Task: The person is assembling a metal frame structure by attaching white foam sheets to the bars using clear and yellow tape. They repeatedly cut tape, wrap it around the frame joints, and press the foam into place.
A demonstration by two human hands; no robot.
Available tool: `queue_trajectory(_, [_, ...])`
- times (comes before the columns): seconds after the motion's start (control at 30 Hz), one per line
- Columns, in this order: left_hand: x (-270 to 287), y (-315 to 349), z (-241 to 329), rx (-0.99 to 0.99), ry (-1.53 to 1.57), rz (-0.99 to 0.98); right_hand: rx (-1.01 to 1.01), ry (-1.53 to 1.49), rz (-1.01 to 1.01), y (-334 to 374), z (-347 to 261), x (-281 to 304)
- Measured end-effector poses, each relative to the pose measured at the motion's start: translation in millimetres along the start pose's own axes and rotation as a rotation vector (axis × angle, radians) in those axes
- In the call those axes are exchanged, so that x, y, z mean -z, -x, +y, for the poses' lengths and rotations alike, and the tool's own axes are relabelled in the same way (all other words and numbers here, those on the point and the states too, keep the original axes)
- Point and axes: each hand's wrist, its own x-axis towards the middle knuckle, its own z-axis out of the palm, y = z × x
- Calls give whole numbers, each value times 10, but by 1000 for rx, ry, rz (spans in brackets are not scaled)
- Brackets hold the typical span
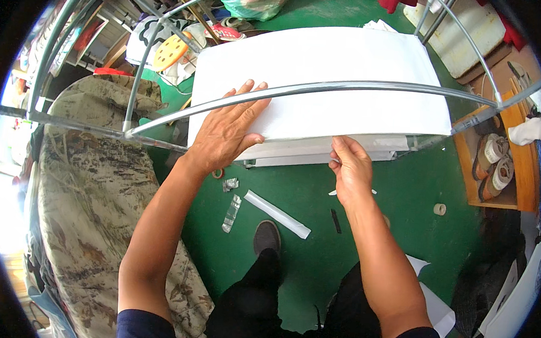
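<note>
A large white sheet point(350, 57), like board or stiff paper, lies at waist height inside a frame of grey metal tubes point(360, 85). My left hand point(227, 127) rests flat near its left front corner, fingers spread and thumb out, with a front tube crossing over the fingers. At the middle of the sheet's front edge, my right hand point(351, 167) is closed, thumb and fingers pinching the edge. Below that edge, further white layers point(320, 158) show; how they join the sheet is hidden.
A camouflage-patterned cover point(92, 178) spreads along the left. On the green floor lie a folded white strip point(277, 214), a roll of tape point(439, 209) and a thin black tool point(335, 221). A wooden rack point(521, 176) with shoes stands right. A stuffed plastic bag point(255, 0) sits beyond.
</note>
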Motion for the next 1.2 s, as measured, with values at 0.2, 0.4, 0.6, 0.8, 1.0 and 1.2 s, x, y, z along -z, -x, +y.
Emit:
queue_trajectory(0.2, [-89,3,-52,-9,-69,-73,7,-17,-5,-7,-6,-25])
queue_trajectory(0.4, [-128,50,-36,14,-35,-150,10,-42,-7,-27,3,-45])
queue_trajectory(0.6, [-154,151,-112,7,-61,-136,35,-19,-30,-38,11,-59])
queue_trajectory(0.8, [-177,184,-138,40,-68,-132,42,-49,-46,-65,32,-65])
queue_trajectory(1.0, [-206,196,-131,36,-69,-99,-44,-208,-108,-102,52,-61])
queue_trajectory(1.2, [-231,201,-122,52,-90,-61,-58,-233,-148,-98,43,-55])
